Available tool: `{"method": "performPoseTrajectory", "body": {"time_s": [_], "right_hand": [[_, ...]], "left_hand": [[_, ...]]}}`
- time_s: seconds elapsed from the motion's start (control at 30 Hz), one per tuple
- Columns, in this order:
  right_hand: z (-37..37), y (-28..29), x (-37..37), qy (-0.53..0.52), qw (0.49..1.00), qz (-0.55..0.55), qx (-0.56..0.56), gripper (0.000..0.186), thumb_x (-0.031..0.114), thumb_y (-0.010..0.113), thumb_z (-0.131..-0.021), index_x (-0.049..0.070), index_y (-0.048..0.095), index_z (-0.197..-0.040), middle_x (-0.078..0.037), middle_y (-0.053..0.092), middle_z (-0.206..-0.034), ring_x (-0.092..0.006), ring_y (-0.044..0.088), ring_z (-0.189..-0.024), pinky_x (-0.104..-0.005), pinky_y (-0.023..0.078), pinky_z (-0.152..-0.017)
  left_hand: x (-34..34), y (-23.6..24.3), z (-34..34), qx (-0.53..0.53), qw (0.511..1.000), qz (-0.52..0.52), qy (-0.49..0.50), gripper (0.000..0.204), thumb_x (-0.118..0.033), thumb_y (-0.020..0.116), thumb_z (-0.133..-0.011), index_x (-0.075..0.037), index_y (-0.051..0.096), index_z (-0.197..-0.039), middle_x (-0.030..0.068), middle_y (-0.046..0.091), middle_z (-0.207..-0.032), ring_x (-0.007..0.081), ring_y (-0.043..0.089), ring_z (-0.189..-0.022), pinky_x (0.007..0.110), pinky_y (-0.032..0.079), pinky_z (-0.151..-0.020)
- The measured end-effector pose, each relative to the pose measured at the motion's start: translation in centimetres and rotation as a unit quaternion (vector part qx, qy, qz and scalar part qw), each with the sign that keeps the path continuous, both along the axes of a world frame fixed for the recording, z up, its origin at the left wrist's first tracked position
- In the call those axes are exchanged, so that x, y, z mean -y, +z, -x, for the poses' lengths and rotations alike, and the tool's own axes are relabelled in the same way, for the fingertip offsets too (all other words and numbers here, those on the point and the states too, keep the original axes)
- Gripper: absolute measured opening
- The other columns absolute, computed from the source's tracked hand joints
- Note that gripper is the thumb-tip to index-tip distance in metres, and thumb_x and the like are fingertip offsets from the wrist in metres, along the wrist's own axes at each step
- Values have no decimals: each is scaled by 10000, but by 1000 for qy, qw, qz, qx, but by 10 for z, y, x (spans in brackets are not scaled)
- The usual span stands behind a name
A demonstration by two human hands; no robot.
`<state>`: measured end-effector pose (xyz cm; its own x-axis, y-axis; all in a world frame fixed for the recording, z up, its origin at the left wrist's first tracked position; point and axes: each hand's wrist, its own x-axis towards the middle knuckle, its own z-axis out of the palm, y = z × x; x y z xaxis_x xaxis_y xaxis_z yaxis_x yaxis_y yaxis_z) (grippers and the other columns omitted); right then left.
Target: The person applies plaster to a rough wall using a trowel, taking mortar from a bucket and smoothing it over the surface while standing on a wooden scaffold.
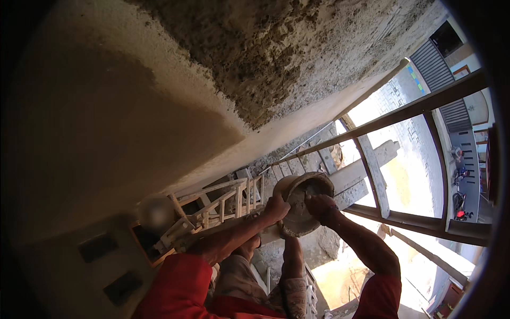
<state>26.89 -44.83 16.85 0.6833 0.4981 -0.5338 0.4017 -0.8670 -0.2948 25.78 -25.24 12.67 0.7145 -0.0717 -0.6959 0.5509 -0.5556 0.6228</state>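
A mortar-crusted bucket (285, 185) is tilted in front of me, its round mouth toward me and grey mortar coating the inside. My left hand (277, 208) is closed on the bucket's left rim. At the mouth's right side, my right hand (320, 208) reaches in with its fingers curled. What those fingers hold is too dark and small to make out. Above the bucket is a wall with a rough patch of grey mortar (255, 58) beside smoother plaster (106, 122).
A wooden plank (380, 155) runs out to the right beneath the bucket. Wooden ladder-like frames (226, 204) stand at the lower left, and long beams with crosspieces (374, 175) cross the right side. Sunlit paving (396, 106) lies far below, with parked motorcycles (461, 207) beyond.
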Motion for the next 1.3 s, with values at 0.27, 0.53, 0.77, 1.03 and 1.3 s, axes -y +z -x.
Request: {"method": "performPoseTrajectory", "body": {"time_s": [0.27, 0.53, 0.77, 1.03, 1.3], "right_hand": [[43, 88, -70, 182, 979, 80, -45, 169, 154, 598, -795, 51, 690, -892, -126, 694, -855, -302, 689, -788, -466, 556, -532], [24, 247, -22, 93, 978, 54, -179, 407, 137, 502, -862, 31, 486, -1254, -220, 647, -805, -368, 659, -702, -459, 539, -623], [-11, 235, -14, -33, 981, 135, -138, 326, 283, 598, -817, 81, 600, -1072, -179, 642, -843, -288, 659, -763, -445, 524, -692], [24, 195, -46, -44, 963, -113, -239, 221, 269, 599, -831, 83, 647, -939, -127, 652, -860, -265, 652, -772, -411, 534, -694], [41, 221, -73, -61, 938, -29, -341, 209, 262, 585, -844, 84, 647, -934, -116, 654, -871, -262, 647, -798, -397, 538, -707]], "left_hand": [[-58, 93, 15, 47, 991, 44, 118, 150, -93, 579, -665, 57, 574, -669, 103, 548, -588, 212, 514, -533, 395, 401, -518], [-64, 152, 55, -27, 963, 118, 239, 300, -25, 584, -634, 1, 597, -933, 83, 561, -688, 200, 511, -578, 371, 393, -524], [-58, 186, 58, 46, 962, 84, 257, 463, 2, 566, -590, 12, 612, -1051, 103, 610, -757, 195, 522, -575, 354, 425, -526], [-65, 202, 60, 104, 950, 69, 287, 549, -1, 583, -579, -24, 588, -1127, 116, 617, -789, 201, 535, -579, 375, 446, -522], [-77, 226, 67, 174, 920, 88, 340, 426, -15, 583, -588, 22, 619, -1011, 143, 655, -836, 242, 613, -685, 358, 480, -604]]}}
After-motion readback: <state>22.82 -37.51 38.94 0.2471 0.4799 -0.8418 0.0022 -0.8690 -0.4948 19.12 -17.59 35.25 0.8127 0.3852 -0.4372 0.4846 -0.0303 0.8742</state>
